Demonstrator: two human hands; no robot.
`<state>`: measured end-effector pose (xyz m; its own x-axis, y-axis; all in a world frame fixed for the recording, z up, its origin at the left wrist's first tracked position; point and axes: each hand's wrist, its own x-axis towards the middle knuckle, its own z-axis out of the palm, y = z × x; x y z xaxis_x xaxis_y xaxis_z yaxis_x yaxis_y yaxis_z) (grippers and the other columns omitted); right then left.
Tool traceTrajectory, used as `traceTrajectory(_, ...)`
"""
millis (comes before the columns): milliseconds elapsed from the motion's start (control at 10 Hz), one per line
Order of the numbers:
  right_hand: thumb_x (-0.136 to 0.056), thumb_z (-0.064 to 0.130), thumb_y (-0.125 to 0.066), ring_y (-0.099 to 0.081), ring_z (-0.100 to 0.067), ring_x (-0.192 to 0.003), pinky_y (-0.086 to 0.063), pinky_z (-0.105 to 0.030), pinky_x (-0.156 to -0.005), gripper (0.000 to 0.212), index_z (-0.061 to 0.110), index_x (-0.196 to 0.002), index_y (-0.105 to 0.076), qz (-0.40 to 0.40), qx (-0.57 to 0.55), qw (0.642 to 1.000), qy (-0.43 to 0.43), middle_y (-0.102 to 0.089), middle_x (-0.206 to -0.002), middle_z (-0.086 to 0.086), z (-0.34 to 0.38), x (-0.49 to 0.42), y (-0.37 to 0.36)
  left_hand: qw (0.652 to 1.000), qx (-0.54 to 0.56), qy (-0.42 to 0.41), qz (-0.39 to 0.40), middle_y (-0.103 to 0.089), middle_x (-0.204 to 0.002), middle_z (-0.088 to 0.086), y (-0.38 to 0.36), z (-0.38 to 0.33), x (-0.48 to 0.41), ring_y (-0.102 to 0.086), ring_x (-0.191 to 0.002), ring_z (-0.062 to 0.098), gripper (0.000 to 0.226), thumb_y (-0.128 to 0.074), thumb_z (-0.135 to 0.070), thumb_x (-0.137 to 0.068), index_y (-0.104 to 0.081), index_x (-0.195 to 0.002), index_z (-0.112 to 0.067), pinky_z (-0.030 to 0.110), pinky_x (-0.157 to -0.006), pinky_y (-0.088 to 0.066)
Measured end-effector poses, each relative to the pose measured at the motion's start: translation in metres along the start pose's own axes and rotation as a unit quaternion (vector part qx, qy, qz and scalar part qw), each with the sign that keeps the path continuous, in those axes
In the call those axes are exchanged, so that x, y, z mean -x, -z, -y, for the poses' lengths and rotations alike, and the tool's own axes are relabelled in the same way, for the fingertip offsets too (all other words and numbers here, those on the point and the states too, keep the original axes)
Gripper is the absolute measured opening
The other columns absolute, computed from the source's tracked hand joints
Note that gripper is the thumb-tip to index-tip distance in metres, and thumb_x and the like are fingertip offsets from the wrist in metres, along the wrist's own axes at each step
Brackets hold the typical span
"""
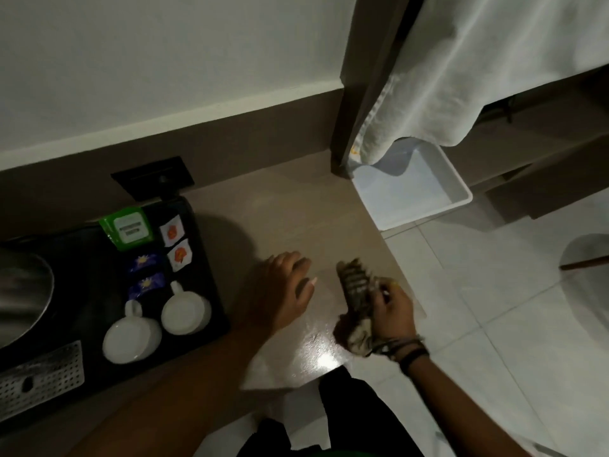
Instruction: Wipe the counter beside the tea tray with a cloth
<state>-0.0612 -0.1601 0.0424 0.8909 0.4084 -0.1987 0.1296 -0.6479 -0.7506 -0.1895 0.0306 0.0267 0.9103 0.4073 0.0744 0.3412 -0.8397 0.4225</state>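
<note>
A striped dark cloth (354,293) is bunched in my right hand (392,311), pressed on the beige counter (296,222) near its right edge. My left hand (286,288) lies flat on the counter just left of the cloth, fingers apart, holding nothing. The black tea tray (197,225) sits at the left, holding two upturned white cups (131,338), tea sachets (146,272) and a green packet (128,227). A damp sheen shows on the counter near my right wrist.
A steel kettle (19,291) and a perforated metal plate (43,374) sit on the tray's left. A black wall socket (153,176) is behind it. A white bin (412,186) stands on the tiled floor, under a hanging white cloth (478,77).
</note>
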Motion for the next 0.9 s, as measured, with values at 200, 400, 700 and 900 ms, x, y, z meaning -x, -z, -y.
traceTrajectory(200,-0.107,0.022,-0.049,-0.073,-0.024,-0.095,-0.059,-0.030,-0.084,0.023,0.012,-0.107,-0.069,0.122,-0.333,0.919,-0.172,-0.078,-0.104,-0.007,0.010,-0.165,0.076,0.995,-0.052,0.077,0.022,-0.057,-0.141,0.018,-0.051,-0.031,-0.096,-0.053,-0.127,0.040,0.051,-0.063,-0.042,-0.099,-0.062,-0.138,-0.010,0.048,-0.106,-0.038)
traceTrajectory(400,-0.109,0.020,-0.045,-0.068,-0.024,-0.101,-0.052,-0.038,-0.100,0.040,0.000,-0.142,-0.053,0.220,-0.327,0.894,-0.212,-0.071,-0.112,-0.009,0.025,-0.326,0.053,0.986,-0.096,0.138,-0.006,-0.050,-0.153,0.016,-0.096,-0.027,-0.110,-0.045,-0.137,0.039,0.066,-0.052,-0.059,-0.093,-0.059,-0.145,-0.019,0.055,-0.115,-0.028)
traceTrajectory(700,-0.103,0.033,-0.051,-0.047,-0.041,-0.136,-0.040,-0.041,-0.109,0.050,0.004,-0.143,-0.051,0.172,0.225,0.957,-0.066,-0.048,-0.149,-0.023,0.024,-0.351,-0.006,0.986,-0.105,0.121,-0.045,-0.046,-0.157,0.016,-0.100,-0.024,-0.105,-0.043,-0.139,0.037,0.068,-0.053,-0.061,-0.093,-0.060,-0.146,-0.018,0.054,-0.117,-0.026)
traceTrajectory(900,-0.099,0.029,-0.060,-0.058,-0.043,-0.123,-0.049,-0.042,-0.102,0.038,0.000,-0.123,-0.066,0.100,0.180,0.976,-0.073,-0.062,-0.130,-0.025,0.014,-0.316,0.033,0.986,-0.099,0.130,-0.042,-0.046,-0.157,0.013,-0.100,-0.022,-0.108,-0.043,-0.139,0.035,0.068,-0.052,-0.063,-0.093,-0.057,-0.147,-0.023,0.053,-0.117,-0.027)
